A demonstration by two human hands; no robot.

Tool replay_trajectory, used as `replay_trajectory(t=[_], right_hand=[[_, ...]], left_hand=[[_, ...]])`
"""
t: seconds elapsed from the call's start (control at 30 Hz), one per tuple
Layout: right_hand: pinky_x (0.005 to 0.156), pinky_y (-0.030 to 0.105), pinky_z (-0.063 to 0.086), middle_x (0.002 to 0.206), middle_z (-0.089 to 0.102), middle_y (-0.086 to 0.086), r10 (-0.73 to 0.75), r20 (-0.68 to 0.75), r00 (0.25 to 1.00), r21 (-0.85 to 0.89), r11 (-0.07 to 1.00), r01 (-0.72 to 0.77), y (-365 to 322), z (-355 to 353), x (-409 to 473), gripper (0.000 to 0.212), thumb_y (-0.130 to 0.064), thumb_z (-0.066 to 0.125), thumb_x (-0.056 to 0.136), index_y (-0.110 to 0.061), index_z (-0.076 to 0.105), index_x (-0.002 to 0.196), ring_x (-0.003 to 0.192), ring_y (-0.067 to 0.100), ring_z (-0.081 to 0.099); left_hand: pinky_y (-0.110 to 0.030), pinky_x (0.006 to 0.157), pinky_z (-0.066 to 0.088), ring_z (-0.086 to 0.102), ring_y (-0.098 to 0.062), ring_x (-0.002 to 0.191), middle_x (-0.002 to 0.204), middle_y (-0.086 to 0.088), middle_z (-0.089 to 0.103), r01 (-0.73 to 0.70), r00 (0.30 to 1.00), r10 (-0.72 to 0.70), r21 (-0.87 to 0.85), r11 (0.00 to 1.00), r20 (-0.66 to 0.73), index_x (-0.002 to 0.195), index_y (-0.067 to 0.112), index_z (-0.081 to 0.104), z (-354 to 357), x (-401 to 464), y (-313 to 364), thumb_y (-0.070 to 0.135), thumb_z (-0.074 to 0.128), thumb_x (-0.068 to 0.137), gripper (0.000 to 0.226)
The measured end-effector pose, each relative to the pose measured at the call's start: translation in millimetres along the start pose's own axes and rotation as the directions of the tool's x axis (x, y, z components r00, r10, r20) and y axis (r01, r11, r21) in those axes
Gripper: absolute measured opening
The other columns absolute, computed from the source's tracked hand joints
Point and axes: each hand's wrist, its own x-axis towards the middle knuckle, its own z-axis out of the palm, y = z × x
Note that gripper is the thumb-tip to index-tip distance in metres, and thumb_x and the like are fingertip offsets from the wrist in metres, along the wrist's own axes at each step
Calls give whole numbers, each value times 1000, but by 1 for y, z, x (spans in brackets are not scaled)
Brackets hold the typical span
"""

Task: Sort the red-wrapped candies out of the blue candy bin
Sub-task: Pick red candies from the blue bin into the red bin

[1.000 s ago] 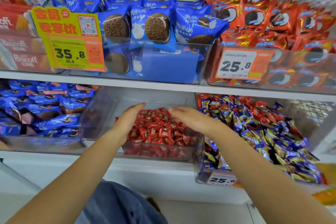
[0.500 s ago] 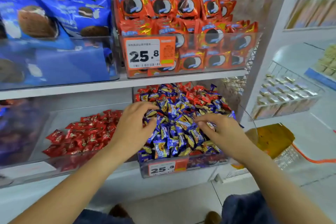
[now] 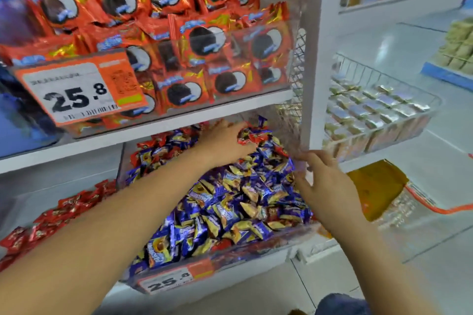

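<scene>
the whole view was smeared, so the print on the wrappers was hard to make out, and the left edge of the picture cut off the blue packs on the upper shelf. our left arm crossed the front left part of the clear bin [image 3: 258, 250] and hid the sweets under it.

that bin sat on the lower shelf with a price tag [image 3: 176, 279] reading 25.8 on its front wall. it was heaped with blue candies [image 3: 230, 202], and red candies [image 3: 252, 135] lay mixed in, mostly along the back and the left rear corner. just to its left, another clear bin held a pile of only red sweets [image 3: 64, 212], part of it cut off by the frame edge. on the shelf above stood a clear box of orange biscuit packs [image 3: 204, 41] with a larger price label [image 3: 76, 92], also 25.8. to the right, past the white upright [image 3: 314, 59], a wire basket [image 3: 378, 110] held small silver-wrapped pieces.

our left hand [image 3: 225, 142] reached to the back of the bin, palm down, its fingers curled on the red candies there; we could not tell whether it had closed on any. our right hand [image 3: 325, 186] was open with the fingers spread, hovering at the right wall of the bin, holding nothing.
</scene>
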Motion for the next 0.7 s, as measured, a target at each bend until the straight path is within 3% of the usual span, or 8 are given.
replay_trajectory(t=[0.07, 0.17, 0.27, 0.37, 0.5, 0.6, 0.7], right_hand=[[63, 33, 47, 127, 50, 2, 3, -11, 1000, 4, 1000, -3, 1, -1, 1, 30, -30, 49, 95, -19, 53, 123, 101, 24, 59], [61, 30, 44, 130, 48, 1, -1, 3, 1000, 21, 1000, 1, 1, -1, 0, 31, -30, 49, 95, -21, 52, 125, 98, 23, 59], [62, 26, 37, 137, 42, -1, -1, 11, 1000, -6, 1000, 1, -1, 0, 0, 33, -31, 47, 96, -24, 53, 127, 98, 22, 58], [59, 25, 35, 138, 40, 0, 6, 6, 1000, -22, 1000, -6, -3, 2, 0, 32, -29, 47, 96, -25, 54, 126, 97, 21, 58], [55, 31, 42, 136, 44, 11, -13, 25, 1000, -61, 998, 15, -6, 11, 4, 29, -18, 51, 92, -15, 58, 120, 100, 32, 59], [69, 37, 49, 142, 37, 12, 9, 74, 997, -108, 994, -1, -10, 15, 6, 29, -21, 44, 96, -15, 54, 122, 112, 33, 52], [76, 36, 47, 145, 34, 9, 29, 78, 997, -88, 996, -22, -11, 13, 8, 29, -25, 41, 98, -17, 51, 124, 116, 30, 50]], left_hand=[[-41, 107, 36, 33, -31, 137, 155, -9, 26, 60, 996, -62, 41, 997, 66, 150, 33, 21, 8, 20, 4, 79, 36, 82, 84], [-40, 103, 41, 42, -31, 131, 150, -9, 37, 140, 990, -140, 4, 990, 22, 148, 27, 30, 16, 40, 8, 84, 31, 78, 90], [-43, 109, 35, 34, -35, 137, 154, -11, 29, 175, 981, -176, 26, 984, 76, 149, 31, 27, 20, 55, 15, 89, 36, 70, 98], [-46, 105, 39, 38, -37, 132, 149, -12, 34, 155, 984, -158, 41, 987, 84, 144, 39, 33, 28, 61, 17, 80, 50, 62, 93], [-37, 94, 44, 47, -33, 121, 136, -9, 46, 5, 1000, -5, 9, 1000, 7, 137, 28, 46, 32, 55, 16, 49, 64, 81, 63], [-32, 79, 42, 51, -26, 107, 111, -5, 51, -132, 991, 131, -32, 991, -26, 122, 27, 56, 25, 39, 17, 40, 66, 81, 45], [-32, 78, 42, 49, -22, 100, 103, 1, 49, -237, 971, 233, -93, 967, -51, 115, 26, 59, 15, 14, 15, 35, 69, 79, 39]])
